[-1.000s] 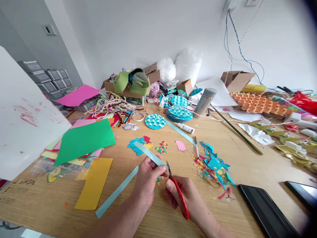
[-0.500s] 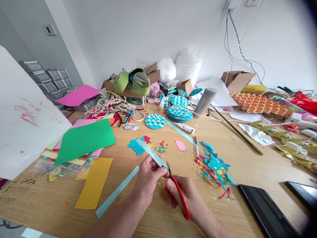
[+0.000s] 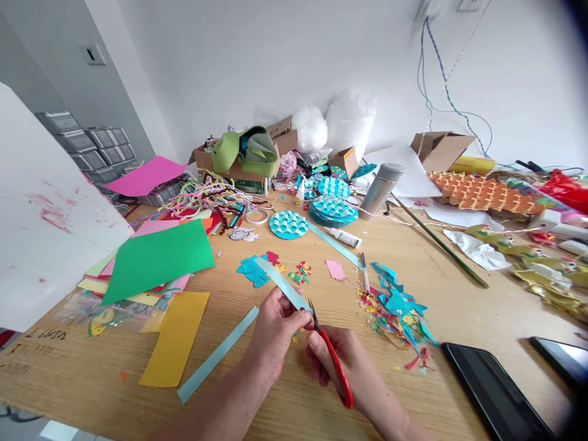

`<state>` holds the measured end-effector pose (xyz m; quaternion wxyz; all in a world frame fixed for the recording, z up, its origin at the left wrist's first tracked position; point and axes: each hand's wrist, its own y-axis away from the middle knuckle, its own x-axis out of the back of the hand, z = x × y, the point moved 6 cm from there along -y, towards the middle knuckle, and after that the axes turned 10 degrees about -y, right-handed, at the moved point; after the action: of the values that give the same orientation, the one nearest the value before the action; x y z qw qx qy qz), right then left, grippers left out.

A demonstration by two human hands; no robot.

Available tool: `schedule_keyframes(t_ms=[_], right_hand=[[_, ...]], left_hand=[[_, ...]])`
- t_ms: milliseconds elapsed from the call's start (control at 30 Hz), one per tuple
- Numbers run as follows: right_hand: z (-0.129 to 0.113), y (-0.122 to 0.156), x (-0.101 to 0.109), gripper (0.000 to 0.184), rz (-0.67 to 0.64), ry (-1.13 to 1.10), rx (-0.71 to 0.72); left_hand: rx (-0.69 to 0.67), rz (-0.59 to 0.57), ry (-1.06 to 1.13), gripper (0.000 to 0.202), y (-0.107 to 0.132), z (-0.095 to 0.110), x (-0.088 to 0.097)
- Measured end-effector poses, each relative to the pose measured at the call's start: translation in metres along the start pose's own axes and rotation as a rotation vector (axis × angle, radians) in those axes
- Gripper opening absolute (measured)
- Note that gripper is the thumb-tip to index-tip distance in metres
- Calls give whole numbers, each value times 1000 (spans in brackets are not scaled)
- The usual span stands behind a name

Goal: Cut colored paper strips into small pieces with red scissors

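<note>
My left hand point(image 3: 274, 335) pinches a light blue paper strip point(image 3: 281, 283) that slants up and away to the left. My right hand point(image 3: 340, 367) grips red-handled scissors point(image 3: 334, 361), whose blade tips meet the near end of the strip beside my left thumb. Both hands hover low over the wooden table point(image 3: 285, 392). A second light blue strip point(image 3: 217, 355) lies flat on the table left of my left hand. Small coloured paper bits lie under the hands.
Green point(image 3: 158, 257) and yellow point(image 3: 177, 337) paper sheets lie at left. A heap of blue paper scraps point(image 3: 397, 306) sits right of the hands. A dark tablet point(image 3: 493, 392) lies near right. Blue patterned discs point(image 3: 333, 211), a metal flask point(image 3: 381, 190) and boxes stand behind.
The held strip has shifted slightly right and nearer the scissor blades. Both hands stay in almost the same place.
</note>
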<state>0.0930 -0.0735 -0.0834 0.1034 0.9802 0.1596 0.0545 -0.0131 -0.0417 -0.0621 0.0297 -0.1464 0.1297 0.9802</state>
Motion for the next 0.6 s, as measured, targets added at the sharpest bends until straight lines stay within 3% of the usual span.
schedule_keyframes(t_ms=[600], right_hand=[[0,-1,0,60,9,2,-14]], left_hand=[[-54,-49,-28,20,-2,1,-1]])
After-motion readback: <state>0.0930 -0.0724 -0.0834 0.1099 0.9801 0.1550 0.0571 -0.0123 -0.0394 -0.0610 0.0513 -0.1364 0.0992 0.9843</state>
